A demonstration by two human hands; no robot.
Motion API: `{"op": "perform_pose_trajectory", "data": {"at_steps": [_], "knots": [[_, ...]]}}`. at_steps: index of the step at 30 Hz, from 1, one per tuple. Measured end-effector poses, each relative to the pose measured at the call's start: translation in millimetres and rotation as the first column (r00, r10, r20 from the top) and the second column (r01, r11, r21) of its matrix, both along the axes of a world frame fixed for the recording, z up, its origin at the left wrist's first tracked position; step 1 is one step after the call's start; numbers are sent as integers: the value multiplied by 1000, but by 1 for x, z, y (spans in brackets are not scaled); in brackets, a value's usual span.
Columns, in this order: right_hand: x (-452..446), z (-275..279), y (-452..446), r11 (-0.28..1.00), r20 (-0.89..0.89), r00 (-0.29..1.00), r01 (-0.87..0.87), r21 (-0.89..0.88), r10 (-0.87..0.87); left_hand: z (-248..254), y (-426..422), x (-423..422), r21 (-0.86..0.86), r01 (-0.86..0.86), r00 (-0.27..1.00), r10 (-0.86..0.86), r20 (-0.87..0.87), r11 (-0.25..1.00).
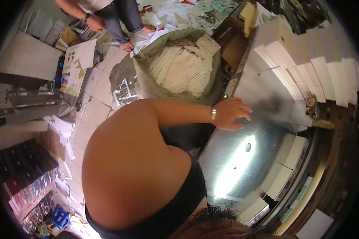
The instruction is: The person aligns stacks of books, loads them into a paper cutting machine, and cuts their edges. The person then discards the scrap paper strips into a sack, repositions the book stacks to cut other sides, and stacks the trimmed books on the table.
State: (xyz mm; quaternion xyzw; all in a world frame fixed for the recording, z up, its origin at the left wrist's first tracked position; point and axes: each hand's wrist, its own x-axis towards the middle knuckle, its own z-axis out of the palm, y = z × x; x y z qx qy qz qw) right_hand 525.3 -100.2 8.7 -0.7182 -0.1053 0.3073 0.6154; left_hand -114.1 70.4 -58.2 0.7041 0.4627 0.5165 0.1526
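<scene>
My left hand, with a metal band at the wrist, reaches over the shiny metal table. Its fingers are spread with nothing held, at or just above the surface; I cannot tell whether they touch. Beyond the fingertips, tall stacks of cream-edged paper stand on the table's far part. Nearer, a pale paper block lies along the right side, beside dark machine parts. My right hand does not show; my shoulder and hair cover the lower middle.
A large sack filled with paper trimmings stands beside the table. Behind it, scraps litter the floor, and another person's hand and legs show. At left are a grey machine, dark stacked bundles and a blue crate.
</scene>
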Motion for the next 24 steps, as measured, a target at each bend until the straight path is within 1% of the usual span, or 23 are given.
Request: {"op": "perform_pose_trajectory", "data": {"at_steps": [3,7,9,12,14,15,16,18,19,20,21,22,24], "knots": [[-64,6,-44,989,-5,990,-141,-49,141,-5,3,2,4,22,1000,-22,21,1000],[-135,10,-93,943,-15,945,-327,-55,327,-2,4,3,-12,27,999,-28,-20,1000],[-159,13,-108,909,-16,910,-415,-35,415,2,3,3,-11,33,999,-34,-41,999],[-171,14,-109,837,-30,836,-547,20,547,12,-1,2,-86,64,988,-75,-138,994],[-161,9,-90,783,-51,781,-621,35,622,22,-7,5,-189,132,966,-169,-197,973],[-153,0,-66,766,-87,762,-643,9,641,27,-10,7,-240,155,952,-210,-223,958],[-140,-12,-42,746,-123,742,-665,-15,659,31,-16,11,-298,183,945,-251,-210,937],[-150,-17,2,713,-101,707,-701,22,699,37,-25,17,-405,235,927,-329,-180,884],[-158,-18,24,695,-90,690,-718,41,718,38,-26,17,-437,329,895,-424,-137,837],[-188,-2,39,539,-62,536,-832,129,842,37,-27,19,-464,423,852,-516,-89,778],[-200,0,57,437,-65,433,-873,219,899,37,-29,22,-484,514,796,-604,-39,708],[-210,1,72,431,-28,437,-873,228,899,36,-39,25,-438,503,804,-589,-78,745],[-212,-2,98,450,33,470,-861,238,882,37,-45,32,-536,502,747,-653,-127,679]]}}
